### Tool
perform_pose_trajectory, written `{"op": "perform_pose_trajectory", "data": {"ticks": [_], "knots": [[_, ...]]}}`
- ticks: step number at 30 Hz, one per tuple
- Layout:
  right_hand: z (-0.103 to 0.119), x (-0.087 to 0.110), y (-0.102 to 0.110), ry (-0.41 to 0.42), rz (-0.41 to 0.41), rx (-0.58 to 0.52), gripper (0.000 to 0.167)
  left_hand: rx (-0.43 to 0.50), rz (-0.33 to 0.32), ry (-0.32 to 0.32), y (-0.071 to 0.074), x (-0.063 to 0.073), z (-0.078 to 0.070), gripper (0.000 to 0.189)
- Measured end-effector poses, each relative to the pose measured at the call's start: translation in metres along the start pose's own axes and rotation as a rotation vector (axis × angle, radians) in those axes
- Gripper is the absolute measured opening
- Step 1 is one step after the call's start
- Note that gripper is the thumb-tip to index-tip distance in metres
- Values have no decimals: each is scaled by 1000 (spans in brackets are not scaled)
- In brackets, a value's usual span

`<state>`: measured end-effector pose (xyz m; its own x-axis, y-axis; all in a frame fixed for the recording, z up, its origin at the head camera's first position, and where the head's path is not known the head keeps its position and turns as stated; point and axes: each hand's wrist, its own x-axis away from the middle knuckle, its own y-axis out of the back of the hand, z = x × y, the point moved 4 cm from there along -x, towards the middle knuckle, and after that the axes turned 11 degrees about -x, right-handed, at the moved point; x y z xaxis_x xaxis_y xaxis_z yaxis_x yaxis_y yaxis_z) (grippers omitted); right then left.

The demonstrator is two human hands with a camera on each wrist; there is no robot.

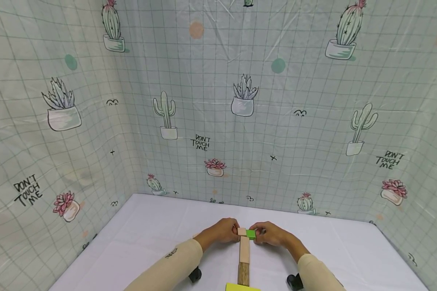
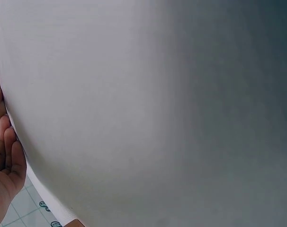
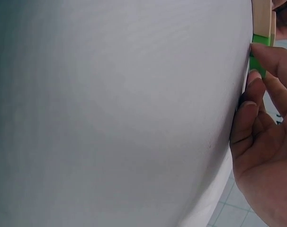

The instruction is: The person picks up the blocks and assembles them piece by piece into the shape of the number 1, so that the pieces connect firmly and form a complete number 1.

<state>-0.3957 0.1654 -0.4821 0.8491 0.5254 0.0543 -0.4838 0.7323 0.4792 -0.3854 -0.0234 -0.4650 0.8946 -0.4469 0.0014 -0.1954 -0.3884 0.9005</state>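
On the white table, my left hand (image 1: 234,231) pinches a small light wooden block (image 1: 242,232). Beside that block sits a green block (image 1: 251,234), which my right hand (image 1: 259,233) grips from the right. The two blocks touch and cap the far end of a row that runs toward me: a long light wooden block (image 1: 244,250), then a dark wooden block (image 1: 243,274), then a yellow-green block (image 1: 241,287) at the frame's bottom edge. In the right wrist view the right hand (image 3: 257,71) curls its fingers round the green block (image 3: 261,41). The left wrist view shows only the left hand's fingers (image 2: 6,151) against the cloth.
A white cloth (image 1: 149,230) covers the table. Cactus-print sheets (image 1: 240,121) wall it in at the back, left and right. Black wrist mounts (image 1: 195,275) sit under both forearms.
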Motion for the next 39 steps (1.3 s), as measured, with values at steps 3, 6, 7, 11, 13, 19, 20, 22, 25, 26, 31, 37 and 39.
{"op": "perform_pose_trajectory", "data": {"ticks": [3,6,7,11,13,19,20,22,25,26,31,37,39], "knots": [[1,1,1,6,1,1,34,-11,-1,-1,-1,-2,1,20],[1,1,1,13,5,0,34,-24,4,-2,-1,-3,1,23],[0,1,1,14,6,1,34,-27,6,-1,-1,-3,1,24],[0,0,0,18,6,-4,35,-48,19,14,0,-2,3,27],[0,0,-1,13,4,-7,35,-59,26,30,1,0,4,28],[2,1,0,4,5,-8,37,-67,44,77,4,3,9,28],[2,1,0,2,6,-7,37,-66,46,82,4,4,10,29],[1,1,0,0,9,-2,38,-68,49,90,5,5,12,28],[1,1,0,-6,9,7,38,-81,47,87,6,7,13,27],[1,1,1,-9,7,7,38,-87,50,90,7,8,13,27],[2,0,1,-18,-8,9,36,-104,51,96,10,13,13,26],[1,0,0,-22,-12,23,35,-135,60,102,14,20,13,28],[1,0,0,-22,-8,22,35,-177,58,98,17,23,13,30]]}}
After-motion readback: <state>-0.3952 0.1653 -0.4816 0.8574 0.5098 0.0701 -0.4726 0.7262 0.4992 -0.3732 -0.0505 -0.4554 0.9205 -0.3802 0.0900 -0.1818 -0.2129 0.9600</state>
